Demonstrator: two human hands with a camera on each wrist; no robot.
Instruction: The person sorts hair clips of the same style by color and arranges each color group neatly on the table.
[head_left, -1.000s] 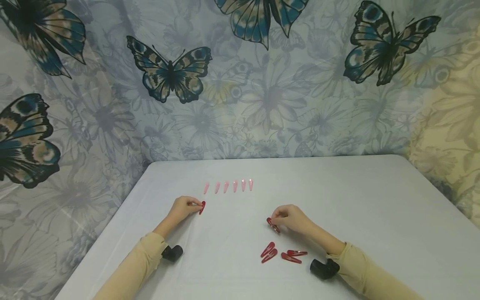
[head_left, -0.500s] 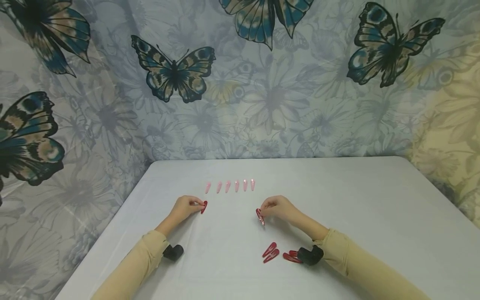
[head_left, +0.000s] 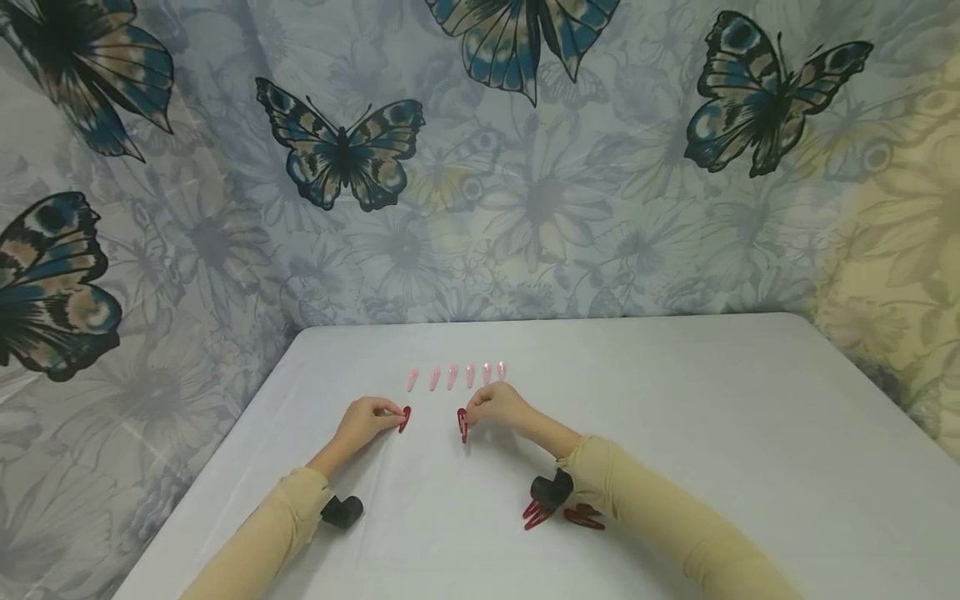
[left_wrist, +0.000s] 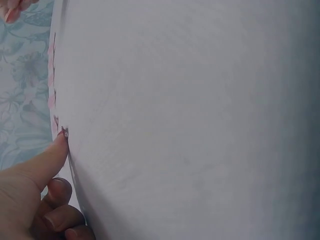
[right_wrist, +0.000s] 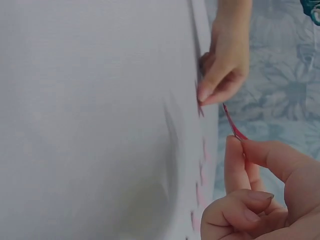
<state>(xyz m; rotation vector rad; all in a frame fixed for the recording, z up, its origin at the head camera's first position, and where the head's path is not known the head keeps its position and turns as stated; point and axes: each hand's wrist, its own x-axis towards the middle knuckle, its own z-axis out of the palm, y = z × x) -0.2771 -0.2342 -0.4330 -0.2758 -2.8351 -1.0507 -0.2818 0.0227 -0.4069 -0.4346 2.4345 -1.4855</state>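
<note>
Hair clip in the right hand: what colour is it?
The hair clip is dark red, best seen in the head view.

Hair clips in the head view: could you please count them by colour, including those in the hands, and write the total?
Pink snap hair clips: 6, in one row
Red snap hair clips: 6 (1 in the left hand, 1 in the right hand, 4 nearer the person, some partly covered)
Total: 12
</note>
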